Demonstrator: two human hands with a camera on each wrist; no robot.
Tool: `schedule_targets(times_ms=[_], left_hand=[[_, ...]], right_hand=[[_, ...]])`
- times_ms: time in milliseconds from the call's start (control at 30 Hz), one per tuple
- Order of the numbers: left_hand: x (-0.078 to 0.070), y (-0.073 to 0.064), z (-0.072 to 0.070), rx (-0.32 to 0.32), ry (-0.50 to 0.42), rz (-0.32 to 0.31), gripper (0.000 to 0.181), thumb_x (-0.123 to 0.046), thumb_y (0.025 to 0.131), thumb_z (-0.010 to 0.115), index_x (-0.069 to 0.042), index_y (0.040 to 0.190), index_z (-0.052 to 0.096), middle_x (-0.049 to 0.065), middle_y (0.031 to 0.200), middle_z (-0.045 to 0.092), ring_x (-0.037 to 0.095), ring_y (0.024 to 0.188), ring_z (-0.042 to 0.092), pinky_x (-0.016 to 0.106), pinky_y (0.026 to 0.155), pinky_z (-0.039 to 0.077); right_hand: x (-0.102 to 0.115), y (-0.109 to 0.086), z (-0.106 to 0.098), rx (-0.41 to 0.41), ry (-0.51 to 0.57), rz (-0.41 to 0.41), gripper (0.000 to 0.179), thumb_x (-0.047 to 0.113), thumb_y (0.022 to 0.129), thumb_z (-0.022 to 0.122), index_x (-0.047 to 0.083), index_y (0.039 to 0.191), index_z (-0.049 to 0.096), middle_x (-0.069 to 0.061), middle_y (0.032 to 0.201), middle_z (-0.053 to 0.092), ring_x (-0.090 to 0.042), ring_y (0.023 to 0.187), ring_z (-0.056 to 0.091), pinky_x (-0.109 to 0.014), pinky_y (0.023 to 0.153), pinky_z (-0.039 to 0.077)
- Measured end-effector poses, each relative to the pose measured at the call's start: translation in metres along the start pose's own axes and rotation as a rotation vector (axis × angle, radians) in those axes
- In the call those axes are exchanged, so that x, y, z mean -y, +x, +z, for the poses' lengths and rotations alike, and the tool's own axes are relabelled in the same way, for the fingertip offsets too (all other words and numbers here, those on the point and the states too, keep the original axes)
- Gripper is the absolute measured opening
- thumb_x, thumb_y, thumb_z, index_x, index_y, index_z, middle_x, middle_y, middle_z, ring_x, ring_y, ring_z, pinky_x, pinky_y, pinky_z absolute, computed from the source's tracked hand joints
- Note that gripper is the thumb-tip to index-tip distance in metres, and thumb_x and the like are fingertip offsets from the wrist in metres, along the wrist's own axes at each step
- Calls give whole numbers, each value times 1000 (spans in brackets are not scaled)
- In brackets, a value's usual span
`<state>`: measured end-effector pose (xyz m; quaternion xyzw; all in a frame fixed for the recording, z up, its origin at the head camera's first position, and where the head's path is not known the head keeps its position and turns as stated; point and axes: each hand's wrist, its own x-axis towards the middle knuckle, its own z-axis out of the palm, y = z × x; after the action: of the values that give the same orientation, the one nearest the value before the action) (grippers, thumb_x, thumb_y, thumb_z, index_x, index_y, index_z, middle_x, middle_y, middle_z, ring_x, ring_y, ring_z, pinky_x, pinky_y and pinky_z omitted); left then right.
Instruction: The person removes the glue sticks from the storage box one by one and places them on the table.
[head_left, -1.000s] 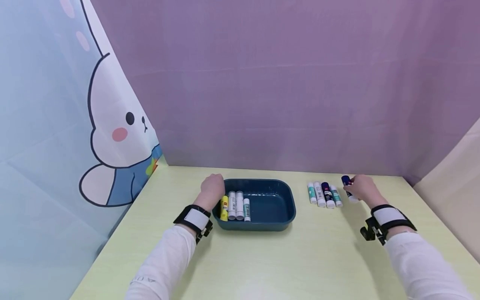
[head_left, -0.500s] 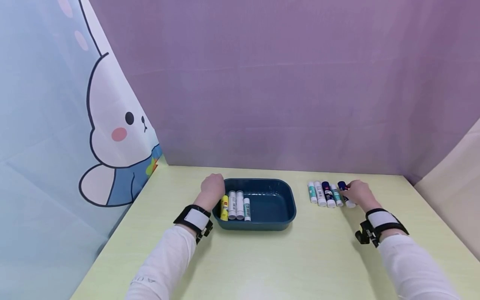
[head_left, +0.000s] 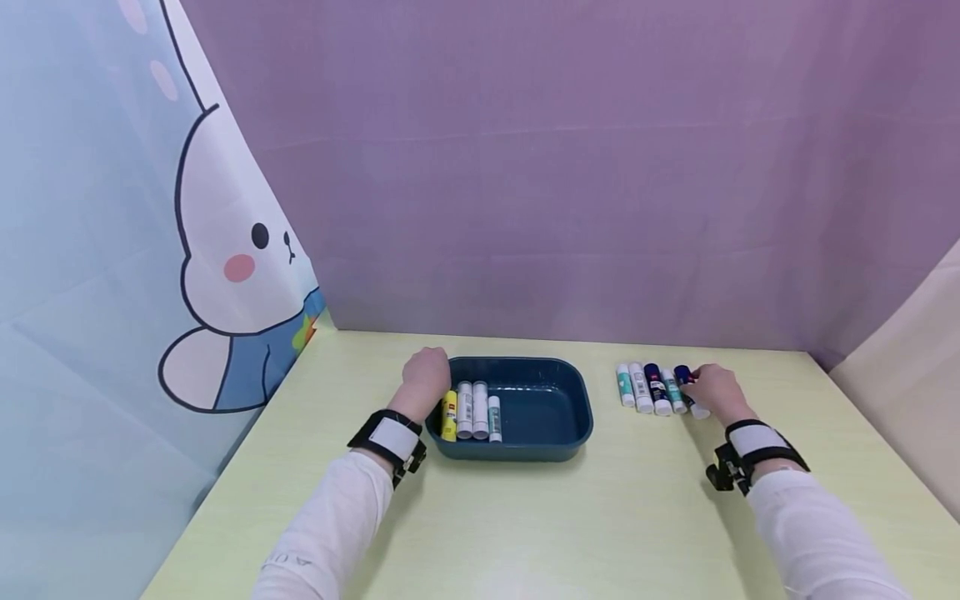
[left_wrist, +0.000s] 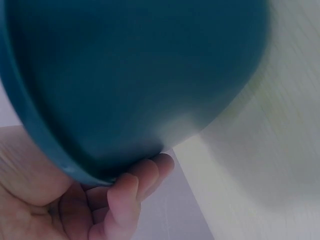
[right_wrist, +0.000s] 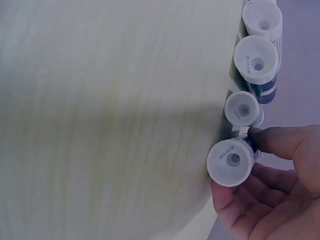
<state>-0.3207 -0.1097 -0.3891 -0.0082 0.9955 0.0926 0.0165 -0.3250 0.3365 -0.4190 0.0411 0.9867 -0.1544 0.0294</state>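
A dark blue tray (head_left: 543, 452) stands mid-table, and my left hand (head_left: 426, 372) grips its left rim, the fingers curled against the outer wall in the left wrist view. Inside, along the tray's left side, lie a yellow glue stick (head_left: 448, 417), two white ones (head_left: 480, 410) and a small teal-and-white one (head_left: 494, 419). My right hand (head_left: 718, 392) pinches a navy-capped glue stick (right_wrist: 230, 161) between thumb and fingers at the right end of a row. That row holds a teal-capped glue stick (head_left: 626, 385), a white one (head_left: 641, 388), another navy one (head_left: 657, 390) and a small teal one (head_left: 672, 392).
The pale yellow table (head_left: 540, 533) reaches back to a purple cloth (head_left: 555, 183). At the left hangs a light blue curtain (head_left: 82, 317) with a cartoon animal; a cream cloth (head_left: 907, 375) hangs at the right.
My right hand has moved left with the navy-capped glue stick, bringing it from apart to beside the small teal one at the row's end. The left hand and tray have stayed put.
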Motion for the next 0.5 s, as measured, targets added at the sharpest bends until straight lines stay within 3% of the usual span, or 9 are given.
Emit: schedule_targets(times_ms=[500], left_hand=[[-1, 0, -2, 8, 6, -15, 17, -13, 92, 59, 1, 99, 67, 14, 89, 67, 22, 70, 64, 34, 60, 56]], right_hand=[[1, 1, 3, -3, -2, 4, 45, 17, 86, 58, -20, 113, 54, -37, 107, 58, -44, 88, 61, -47, 73, 52]])
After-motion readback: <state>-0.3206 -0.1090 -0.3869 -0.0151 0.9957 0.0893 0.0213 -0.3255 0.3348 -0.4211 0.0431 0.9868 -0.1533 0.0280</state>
